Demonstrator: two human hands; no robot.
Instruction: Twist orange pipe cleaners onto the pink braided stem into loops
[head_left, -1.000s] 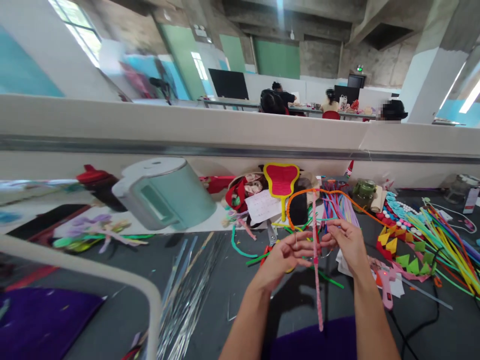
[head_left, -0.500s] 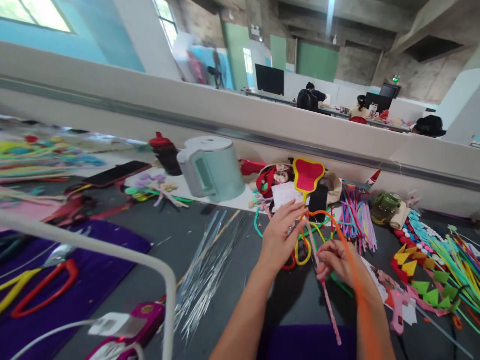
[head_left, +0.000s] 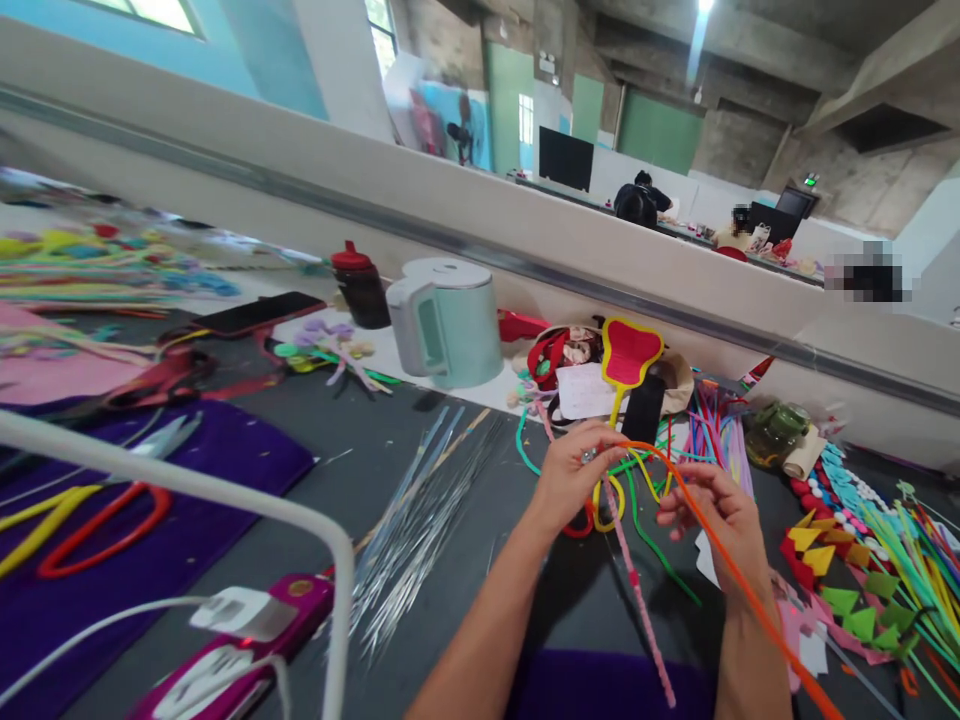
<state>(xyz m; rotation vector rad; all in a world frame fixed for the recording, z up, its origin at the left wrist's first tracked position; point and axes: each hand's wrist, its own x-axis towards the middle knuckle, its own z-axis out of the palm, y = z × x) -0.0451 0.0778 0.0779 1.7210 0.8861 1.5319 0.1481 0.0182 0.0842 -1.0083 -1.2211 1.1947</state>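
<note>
My left hand [head_left: 576, 470] is closed in a pinch on the upper end of an orange pipe cleaner [head_left: 720, 545]. Down from the same fingertips hangs a pink-wrapped stem [head_left: 636, 582]. The orange strand arches right and runs in front of my right hand [head_left: 712, 510]. That hand's fingers are loosely bent and apart, with no firm grip visible. Green pipe cleaner [head_left: 660, 560] strands and a yellow loop [head_left: 609, 505] lie behind and between the hands. Beyond them is a red heart-like shape with a yellow edge [head_left: 632, 355] on a yellow stem.
Bare silvery wires [head_left: 427, 540] lie left of my hands. Large scissors [head_left: 105, 525] rest on purple cloth [head_left: 247, 450], behind a white bar [head_left: 225, 490]. A kettle [head_left: 450, 325] and a red-lidded bottle [head_left: 360, 285] stand behind. Coloured pipe cleaners [head_left: 900, 540] and a green jar [head_left: 776, 430] are right.
My right hand has let go of the pink-wrapped stem and moved right, its fingers loosening. The stem now hangs from my left hand. The view has shifted slightly.
</note>
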